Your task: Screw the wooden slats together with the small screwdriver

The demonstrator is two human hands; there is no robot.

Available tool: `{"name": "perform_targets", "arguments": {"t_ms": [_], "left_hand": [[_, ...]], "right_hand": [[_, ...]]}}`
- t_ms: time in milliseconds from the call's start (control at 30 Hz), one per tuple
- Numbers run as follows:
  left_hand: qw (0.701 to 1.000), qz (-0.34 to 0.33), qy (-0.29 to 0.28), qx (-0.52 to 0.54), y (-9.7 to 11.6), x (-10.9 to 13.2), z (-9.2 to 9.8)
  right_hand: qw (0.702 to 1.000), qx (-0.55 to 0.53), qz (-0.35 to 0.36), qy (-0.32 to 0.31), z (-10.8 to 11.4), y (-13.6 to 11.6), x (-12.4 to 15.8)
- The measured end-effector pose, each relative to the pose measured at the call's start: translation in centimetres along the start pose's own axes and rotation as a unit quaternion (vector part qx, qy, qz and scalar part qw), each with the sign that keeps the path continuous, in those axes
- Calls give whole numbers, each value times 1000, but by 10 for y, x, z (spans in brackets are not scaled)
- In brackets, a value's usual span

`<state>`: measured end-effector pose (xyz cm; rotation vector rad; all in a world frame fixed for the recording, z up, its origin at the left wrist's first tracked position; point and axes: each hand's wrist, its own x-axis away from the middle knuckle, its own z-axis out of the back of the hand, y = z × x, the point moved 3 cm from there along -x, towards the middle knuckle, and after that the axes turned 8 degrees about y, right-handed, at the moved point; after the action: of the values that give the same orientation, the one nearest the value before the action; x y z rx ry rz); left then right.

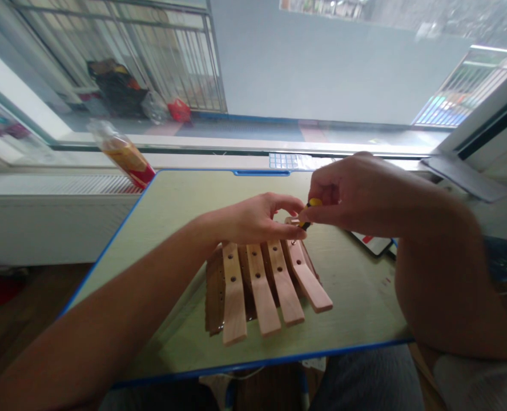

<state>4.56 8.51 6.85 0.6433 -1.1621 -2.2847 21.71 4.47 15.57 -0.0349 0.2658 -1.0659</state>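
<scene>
Head-worn view from close above the desk [356, 308], forward and down.

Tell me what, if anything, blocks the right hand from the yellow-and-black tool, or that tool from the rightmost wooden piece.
Nothing visible separates the right hand from the yellow-and-black tool; it holds it. The left hand crowds the tool's lower end, by the rightmost wooden piece, hiding whether the tip's way is clear.

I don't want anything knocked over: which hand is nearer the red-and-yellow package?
Left. The left hand is at the far ends of the wooden pieces, right of the package; the right hand, holding the yellow-and-black tool, is farther right.
</scene>
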Motion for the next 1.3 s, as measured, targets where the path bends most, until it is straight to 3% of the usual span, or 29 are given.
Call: {"name": "perform_targets", "arguments": {"t_ms": [967,1167,1300], "left_hand": [[1000,8,2,1,-3,-1,1],[1000,-5,12,-4,-4,-1,1],[1000,-13,9,-2,-4,-1,0]], "right_hand": [[999,41,-12,-1,-5,4,-3],[996,-65,36,-43,3,7,4],[995,-76,56,-39,6,5,9]]}}
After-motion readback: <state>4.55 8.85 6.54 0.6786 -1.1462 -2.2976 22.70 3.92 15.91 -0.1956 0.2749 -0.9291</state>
